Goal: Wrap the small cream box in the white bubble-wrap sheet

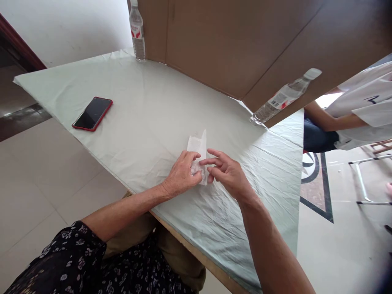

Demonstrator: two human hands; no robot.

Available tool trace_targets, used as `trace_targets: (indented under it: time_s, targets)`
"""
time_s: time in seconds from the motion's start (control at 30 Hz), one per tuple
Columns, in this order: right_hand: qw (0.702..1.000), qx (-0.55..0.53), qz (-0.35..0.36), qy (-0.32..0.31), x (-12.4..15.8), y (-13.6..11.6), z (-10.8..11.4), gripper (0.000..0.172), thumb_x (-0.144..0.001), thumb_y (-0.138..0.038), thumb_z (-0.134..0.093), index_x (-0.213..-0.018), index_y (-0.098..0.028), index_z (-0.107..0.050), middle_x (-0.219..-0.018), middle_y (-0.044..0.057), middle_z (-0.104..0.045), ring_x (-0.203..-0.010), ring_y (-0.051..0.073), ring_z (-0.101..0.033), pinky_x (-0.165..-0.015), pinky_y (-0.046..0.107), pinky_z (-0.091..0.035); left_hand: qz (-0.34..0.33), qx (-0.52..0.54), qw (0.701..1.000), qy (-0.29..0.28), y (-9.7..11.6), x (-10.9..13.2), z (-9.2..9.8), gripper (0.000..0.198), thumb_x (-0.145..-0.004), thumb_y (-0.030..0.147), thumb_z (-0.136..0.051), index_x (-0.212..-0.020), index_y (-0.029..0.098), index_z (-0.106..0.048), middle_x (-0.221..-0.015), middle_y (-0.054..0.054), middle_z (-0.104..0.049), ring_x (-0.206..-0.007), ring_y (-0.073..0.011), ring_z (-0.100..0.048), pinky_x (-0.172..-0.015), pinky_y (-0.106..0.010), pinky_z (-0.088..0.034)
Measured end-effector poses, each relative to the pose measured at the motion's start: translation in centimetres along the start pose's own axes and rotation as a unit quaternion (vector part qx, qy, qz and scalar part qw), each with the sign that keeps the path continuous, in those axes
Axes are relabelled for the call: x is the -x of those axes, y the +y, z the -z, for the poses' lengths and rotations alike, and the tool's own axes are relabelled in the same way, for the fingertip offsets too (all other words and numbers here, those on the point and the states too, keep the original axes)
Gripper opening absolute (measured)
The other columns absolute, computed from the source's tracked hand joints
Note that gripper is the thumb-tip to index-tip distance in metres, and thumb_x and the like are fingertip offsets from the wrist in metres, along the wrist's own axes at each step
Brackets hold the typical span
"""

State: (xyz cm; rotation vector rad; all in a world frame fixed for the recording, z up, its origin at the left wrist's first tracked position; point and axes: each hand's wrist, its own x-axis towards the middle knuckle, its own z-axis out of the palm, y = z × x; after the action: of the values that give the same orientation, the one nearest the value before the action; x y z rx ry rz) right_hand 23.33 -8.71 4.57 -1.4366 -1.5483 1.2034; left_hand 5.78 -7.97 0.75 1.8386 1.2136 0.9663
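Note:
A folded white tissue (197, 143) lies on the pale green tablecloth, its far end sticking up in a point and its near part crumpled. My left hand (183, 173) holds it down from the left, with the thumb and index finger curled over its near half. To the right, my right hand (225, 169) is held with fingers apart, one fingertip over the tissue's edge and nothing gripped. Whether that fingertip touches the tissue, I cannot tell. The fingers of my left hand partly hide the crumpled part.
A phone in a red case (93, 114) lies to the left on the tablecloth (147, 110). A brown board (214, 45) stands at the back, with a plastic bottle (137, 36) at its left and another bottle (283, 98) at its right. A person in a white shirt (361, 108) sits beyond.

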Motion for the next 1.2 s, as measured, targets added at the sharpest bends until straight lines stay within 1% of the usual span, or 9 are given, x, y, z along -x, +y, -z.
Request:
trace_targets:
  time_s: [0.13,0.23,0.47,0.53,0.63,0.7,0.8,1.03,1.2]
  targets:
    - [0.989,-0.013,-0.082,0.122,-1.6,1.5,0.6,0.060,-0.075,-0.036,-0.073,-0.128,-0.013,-0.056,-0.098,0.010,-0.074,-0.056,0.012,-0.063,-0.041,0.023,-0.044,-0.013,-0.015,1.000,-0.005,0.0,0.1,0.2,0.044,-0.074,0.011,-0.060,-0.117,0.019,-0.053,-0.112,-0.007,-0.057,-0.089,-0.0172,-0.059,-0.082,-0.034,-0.055]
    - [0.986,-0.016,-0.136,0.096,-2.8,2.0,0.5,0.074,-0.071,-0.039,-0.079,-0.134,-0.011,-0.052,-0.091,0.010,-0.073,-0.059,0.016,-0.066,-0.036,0.022,-0.041,-0.022,-0.030,0.999,-0.003,0.1,0.2,0.1,0.044,-0.075,0.011,-0.059,-0.118,0.019,-0.053,-0.112,-0.008,-0.056,-0.094,-0.0187,-0.060,-0.084,-0.035,-0.056]
    - [0.988,-0.025,-0.127,0.090,-5.6,2.5,-1.0,0.092,-0.062,-0.040,-0.085,-0.141,-0.014,-0.045,-0.063,-0.005,-0.058,-0.047,0.014,-0.052,-0.036,0.024,-0.035,-0.136,-0.088,0.987,0.025,-0.3,0.7,-0.3,0.043,-0.081,0.009,-0.054,-0.123,0.017,-0.055,-0.133,-0.013,-0.053,-0.118,-0.0235,-0.059,-0.100,-0.037,-0.053]
    - [0.989,-0.027,-0.116,0.089,-6.0,3.0,-1.2,0.086,-0.060,-0.041,-0.083,-0.134,-0.013,-0.050,-0.061,-0.007,-0.055,-0.046,0.012,-0.048,-0.039,0.023,-0.033,-0.162,-0.118,0.979,0.025,-0.3,0.8,-0.3,0.044,-0.082,0.008,-0.053,-0.125,0.017,-0.056,-0.137,-0.013,-0.054,-0.114,-0.0230,-0.060,-0.099,-0.038,-0.053]
    - [0.994,-0.020,-0.076,0.076,-6.3,3.7,-1.1,0.054,-0.062,-0.043,-0.077,-0.106,-0.015,-0.063,-0.059,-0.007,-0.053,-0.049,0.010,-0.045,-0.045,0.023,-0.034,-0.187,-0.168,0.968,0.012,-0.3,0.8,-0.2,0.039,-0.084,0.008,-0.051,-0.121,0.018,-0.060,-0.138,-0.013,-0.057,-0.105,-0.0232,-0.062,-0.095,-0.040,-0.054]
    - [0.996,-0.009,-0.049,0.074,-6.2,4.0,-1.1,0.033,-0.064,-0.042,-0.074,-0.084,-0.016,-0.064,-0.060,-0.006,-0.053,-0.054,0.010,-0.045,-0.049,0.023,-0.034,-0.194,-0.187,0.963,-0.003,-0.4,0.7,-0.2,0.035,-0.085,0.009,-0.050,-0.116,0.017,-0.063,-0.127,-0.012,-0.064,-0.101,-0.0243,-0.062,-0.091,-0.041,-0.054]
    - [0.996,-0.008,-0.023,0.086,-6.0,3.8,-1.3,0.023,-0.067,-0.037,-0.070,-0.066,-0.019,-0.056,-0.060,-0.006,-0.050,-0.057,0.010,-0.043,-0.053,0.024,-0.034,-0.188,-0.175,0.967,0.000,-0.6,0.5,-0.3,0.033,-0.084,0.010,-0.050,-0.114,0.015,-0.064,-0.109,-0.011,-0.070,-0.096,-0.0246,-0.062,-0.088,-0.040,-0.054]
    - [0.988,-0.141,0.012,0.062,-4.7,2.3,-2.5,0.019,-0.073,-0.038,-0.067,-0.082,-0.022,-0.063,-0.074,-0.002,-0.063,-0.072,0.016,-0.057,-0.070,0.030,-0.049,-0.149,-0.133,0.980,-0.004,-0.8,0.3,-0.1,0.025,-0.084,0.013,-0.053,-0.105,0.019,-0.065,-0.104,-0.009,-0.067,-0.097,-0.0226,-0.063,-0.091,-0.040,-0.053]
    - [0.986,-0.161,0.038,0.039,-3.4,1.8,-2.8,0.025,-0.075,-0.038,-0.070,-0.094,-0.021,-0.068,-0.083,0.000,-0.069,-0.079,0.017,-0.062,-0.079,0.032,-0.050,-0.065,-0.135,0.986,0.077,-0.4,0.9,-0.1,0.033,-0.078,0.021,-0.065,-0.110,0.018,-0.059,-0.114,-0.011,-0.058,-0.107,-0.0256,-0.060,-0.093,-0.042,-0.054]
